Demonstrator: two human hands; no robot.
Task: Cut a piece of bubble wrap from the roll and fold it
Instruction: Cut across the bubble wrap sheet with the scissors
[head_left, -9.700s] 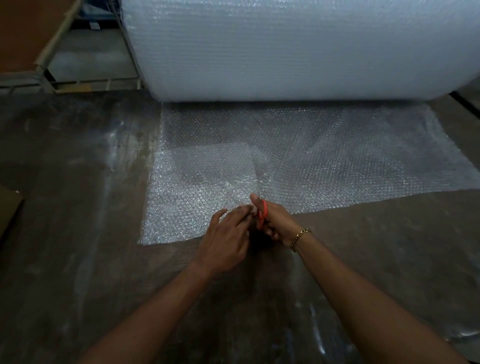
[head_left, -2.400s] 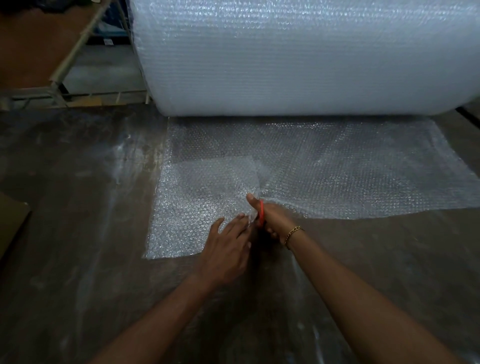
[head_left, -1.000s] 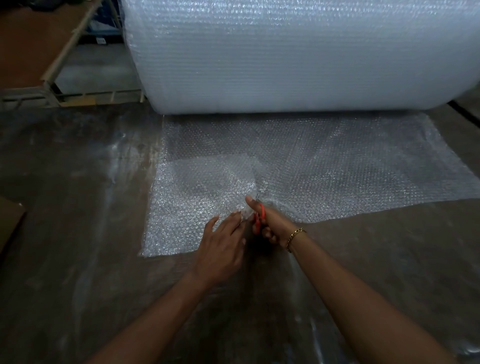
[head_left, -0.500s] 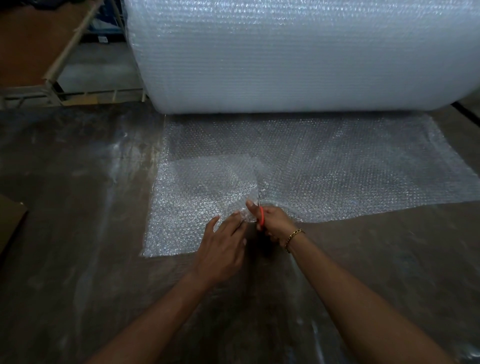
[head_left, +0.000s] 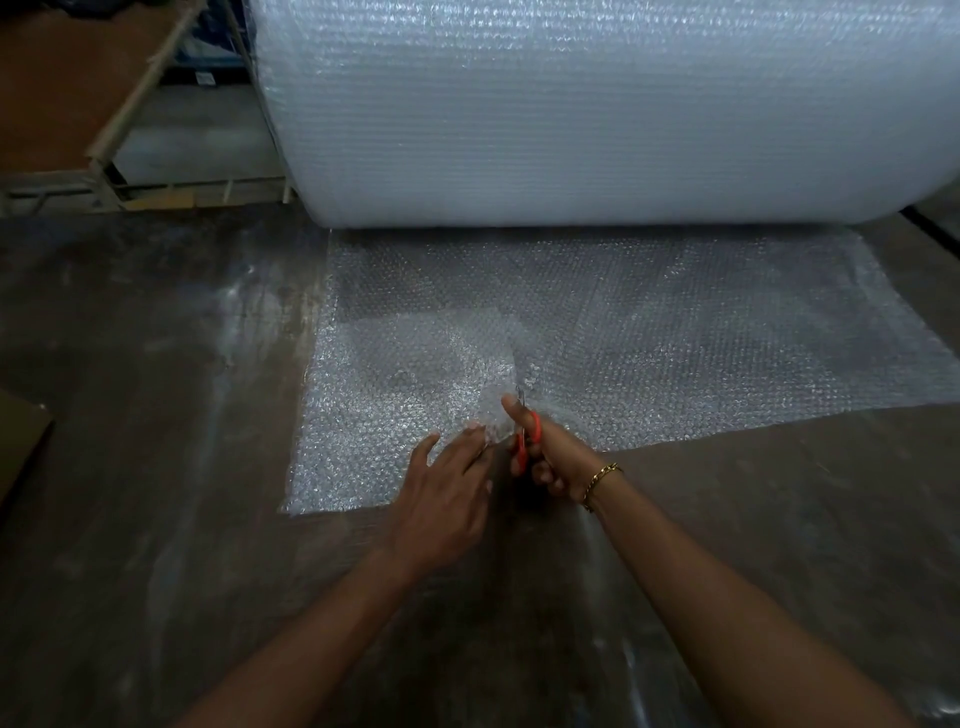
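A huge bubble wrap roll (head_left: 597, 114) lies across the back. Its unrolled sheet (head_left: 675, 332) is spread flat on the dark floor toward me. My right hand (head_left: 550, 457) grips orange-handled scissors (head_left: 524, 436), whose blades point away from me into the sheet's near edge. Just left of the blades, my left hand (head_left: 447, 493) pinches the sheet's near edge, where the wrap bunches up a little. A lighter rectangular patch of wrap (head_left: 415, 374) lies on the left part of the sheet. The blade tips are mostly hidden in the wrap.
The dusty dark floor (head_left: 156, 467) surrounds the sheet. A metal frame with a brown board (head_left: 104, 135) stands at the back left. A cardboard corner (head_left: 21, 447) pokes in at the left edge.
The scissors have crept a little farther into the sheet from its near edge. My left hand has kept its place beside them, holding the wrap.
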